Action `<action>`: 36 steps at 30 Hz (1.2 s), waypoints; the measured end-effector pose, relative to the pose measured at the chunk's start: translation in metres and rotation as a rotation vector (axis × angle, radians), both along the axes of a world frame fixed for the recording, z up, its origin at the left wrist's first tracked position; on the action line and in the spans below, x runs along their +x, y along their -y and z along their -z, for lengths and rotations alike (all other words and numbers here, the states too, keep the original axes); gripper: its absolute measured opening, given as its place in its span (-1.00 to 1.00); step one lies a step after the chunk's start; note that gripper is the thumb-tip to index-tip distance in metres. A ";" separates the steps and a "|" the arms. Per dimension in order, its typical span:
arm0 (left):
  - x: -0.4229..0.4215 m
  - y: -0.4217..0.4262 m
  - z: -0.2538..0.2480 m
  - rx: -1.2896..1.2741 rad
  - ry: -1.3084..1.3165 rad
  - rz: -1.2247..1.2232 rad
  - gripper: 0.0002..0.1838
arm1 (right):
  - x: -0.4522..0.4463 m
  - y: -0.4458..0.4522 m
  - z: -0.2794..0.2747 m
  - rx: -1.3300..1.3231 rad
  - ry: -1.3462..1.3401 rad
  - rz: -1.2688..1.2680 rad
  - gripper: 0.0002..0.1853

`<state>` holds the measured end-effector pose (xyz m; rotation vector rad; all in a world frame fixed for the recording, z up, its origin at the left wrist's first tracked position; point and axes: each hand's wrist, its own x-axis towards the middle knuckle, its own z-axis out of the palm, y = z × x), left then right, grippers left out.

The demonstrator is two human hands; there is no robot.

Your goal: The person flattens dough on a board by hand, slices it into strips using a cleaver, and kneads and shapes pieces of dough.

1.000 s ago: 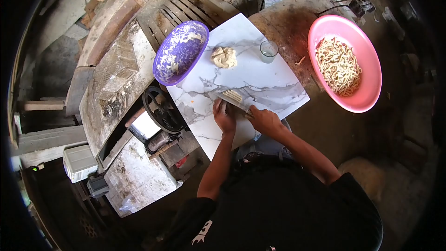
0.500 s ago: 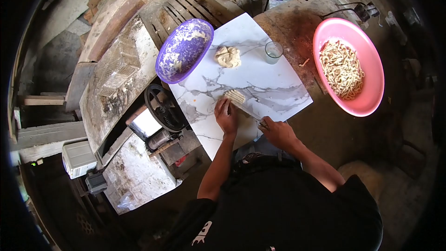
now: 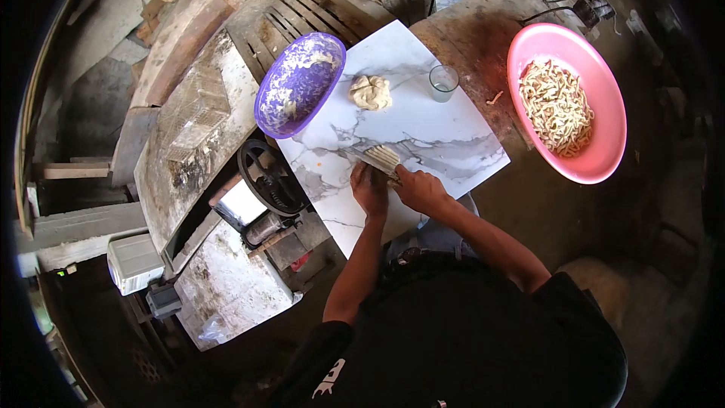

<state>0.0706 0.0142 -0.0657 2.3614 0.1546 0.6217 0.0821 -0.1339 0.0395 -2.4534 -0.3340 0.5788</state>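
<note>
Ridged, pale dough strips lie side by side on a marble-patterned board. At their near left edge my left hand is closed, its bent fingers pressed against the dough. My right hand grips a knife close to the right end of the strips; its handle is hidden in the fist, and the narrow blade shows only in part beside the dough. Farther up the board sits a lump of dough. To its right stands a clear glass.
A purple basin smeared with dough overlaps the board's left corner. On the right is a pink basin holding many short dough pieces. A machine with a black handwheel stands close on the left.
My right hand has moved up and left with the knife, from the board's near edge to the dough strips, close to my left hand. The left hand has barely moved.
</note>
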 end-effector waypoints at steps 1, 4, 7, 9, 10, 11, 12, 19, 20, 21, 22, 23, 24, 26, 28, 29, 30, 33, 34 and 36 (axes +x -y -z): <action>-0.001 -0.001 0.003 0.007 0.026 -0.008 -0.77 | -0.003 0.002 0.001 0.000 -0.001 0.003 -0.65; 0.000 0.000 0.002 -0.023 0.064 -0.020 -0.80 | -0.010 0.018 -0.006 -0.041 -0.035 0.000 -0.65; 0.000 -0.001 -0.006 -0.081 0.091 -0.017 -0.83 | -0.030 0.045 -0.018 -0.059 -0.119 0.038 -0.67; -0.001 0.000 -0.013 -0.100 0.111 -0.008 -0.84 | -0.043 0.062 -0.017 -0.061 -0.161 0.063 -0.66; -0.002 0.001 -0.015 -0.090 0.109 -0.014 -0.84 | -0.051 0.068 -0.016 -0.062 -0.162 0.062 -0.66; -0.001 0.001 -0.016 -0.080 0.109 -0.020 -0.85 | -0.059 0.074 -0.016 -0.063 -0.116 0.076 -0.66; -0.001 0.000 -0.013 -0.080 0.110 -0.021 -0.85 | -0.062 0.076 -0.018 -0.064 -0.069 0.091 -0.65; 0.000 -0.005 -0.001 -0.040 0.096 -0.034 -0.82 | -0.058 0.060 -0.034 0.012 -0.071 0.089 -0.63; 0.000 -0.005 0.000 -0.074 0.094 -0.034 -0.82 | -0.053 0.051 -0.033 0.007 -0.066 0.076 -0.62; -0.001 -0.005 0.000 -0.071 0.094 -0.033 -0.82 | -0.048 0.043 -0.031 0.002 -0.062 0.062 -0.62; -0.002 -0.005 -0.002 -0.091 0.079 -0.038 -0.81 | -0.043 0.036 -0.027 0.006 -0.061 0.063 -0.62; -0.002 -0.005 -0.003 -0.111 0.064 -0.041 -0.81 | -0.038 0.030 -0.021 -0.002 -0.042 0.042 -0.63; -0.002 -0.006 -0.001 -0.110 0.065 -0.040 -0.81 | -0.033 0.024 -0.017 -0.010 -0.023 0.021 -0.63; -0.002 -0.008 0.004 0.001 0.110 -0.012 -0.82 | -0.024 0.017 -0.011 -0.012 0.009 0.004 -0.65; -0.002 -0.008 0.003 -0.036 0.085 -0.013 -0.82 | -0.017 0.008 -0.006 -0.016 0.038 -0.014 -0.67; -0.003 -0.007 0.002 -0.074 0.060 -0.014 -0.82 | -0.013 0.004 -0.004 -0.002 0.042 -0.001 -0.68; -0.003 -0.008 0.006 -0.075 0.060 -0.014 -0.82 | -0.009 0.001 -0.001 0.011 0.047 0.012 -0.69; -0.002 -0.010 0.009 0.008 0.051 -0.017 -0.81 | -0.004 -0.003 0.004 0.005 0.032 -0.011 -0.70; -0.003 -0.010 0.006 -0.003 0.032 -0.014 -0.80 | -0.005 -0.002 0.004 0.000 0.030 -0.007 -0.70; -0.005 -0.007 0.002 -0.013 0.015 -0.009 -0.80 | -0.006 -0.001 0.004 -0.017 0.005 -0.014 -0.67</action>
